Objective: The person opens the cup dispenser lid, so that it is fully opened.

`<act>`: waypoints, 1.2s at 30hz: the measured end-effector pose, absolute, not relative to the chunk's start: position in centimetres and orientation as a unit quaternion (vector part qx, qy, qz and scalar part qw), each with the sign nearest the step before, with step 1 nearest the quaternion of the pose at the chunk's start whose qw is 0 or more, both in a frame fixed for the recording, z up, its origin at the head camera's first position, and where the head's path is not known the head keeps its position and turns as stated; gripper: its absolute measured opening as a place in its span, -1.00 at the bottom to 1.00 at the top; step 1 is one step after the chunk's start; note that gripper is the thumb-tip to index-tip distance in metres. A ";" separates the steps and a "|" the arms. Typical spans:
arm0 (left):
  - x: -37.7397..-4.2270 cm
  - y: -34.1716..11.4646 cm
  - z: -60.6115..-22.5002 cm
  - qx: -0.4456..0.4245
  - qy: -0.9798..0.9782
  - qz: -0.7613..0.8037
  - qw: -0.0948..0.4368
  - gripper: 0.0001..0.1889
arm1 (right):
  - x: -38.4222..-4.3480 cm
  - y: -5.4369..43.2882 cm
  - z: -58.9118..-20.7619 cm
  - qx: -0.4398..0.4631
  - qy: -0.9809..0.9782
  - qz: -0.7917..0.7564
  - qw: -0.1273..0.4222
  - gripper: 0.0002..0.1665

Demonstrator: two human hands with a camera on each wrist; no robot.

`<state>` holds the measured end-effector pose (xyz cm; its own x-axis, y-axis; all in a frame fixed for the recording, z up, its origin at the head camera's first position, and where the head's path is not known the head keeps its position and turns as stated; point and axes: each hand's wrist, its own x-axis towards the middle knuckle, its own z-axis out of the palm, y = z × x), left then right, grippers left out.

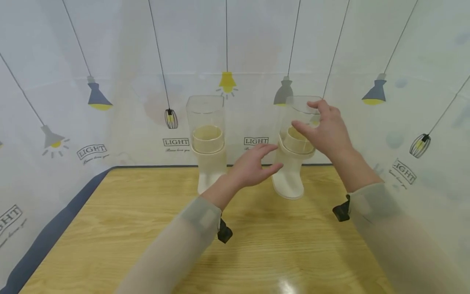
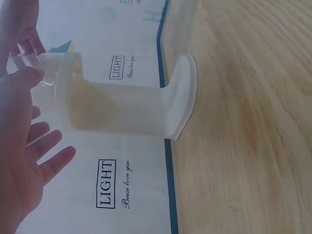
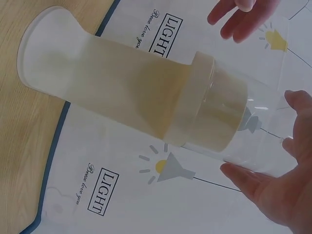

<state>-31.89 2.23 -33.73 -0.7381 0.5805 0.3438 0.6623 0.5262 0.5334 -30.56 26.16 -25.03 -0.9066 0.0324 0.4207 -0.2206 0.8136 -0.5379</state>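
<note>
A white stand (image 1: pixel 288 181) with a flared foot carries a clear, open-topped container (image 1: pixel 283 116) fitted around a cream collar (image 3: pixel 222 109). My right hand (image 1: pixel 328 130) grips the clear container near its top, thumb on one side and bent fingers on the other. The container sits in the stand, which is upright on the table. My left hand (image 1: pixel 253 166) is held beside the stand's left side, fingers spread and holding nothing. In the left wrist view, that hand (image 2: pixel 22 151) overlaps the container's clear wall.
A matching white stand (image 1: pixel 205 173) with a clear container (image 1: pixel 205 106) stands to the left, partly behind my left forearm. Both stand near the back edge of the wooden table (image 1: pixel 147 220). A white curtain (image 1: pixel 128 53) printed with lamps hangs close behind.
</note>
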 end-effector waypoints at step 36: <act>-34.9 7.7 -32.2 -0.266 -0.814 -0.517 -0.004 0.21 | -29.8 29.0 -26.0 0.109 -0.883 0.438 0.129 -0.11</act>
<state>-34.87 7.72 -32.17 -0.8587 0.4367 0.2683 0.4284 0.3241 0.8435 -29.76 29.04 -25.96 -0.9429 -0.0784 0.3238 -0.3052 0.5926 -0.7454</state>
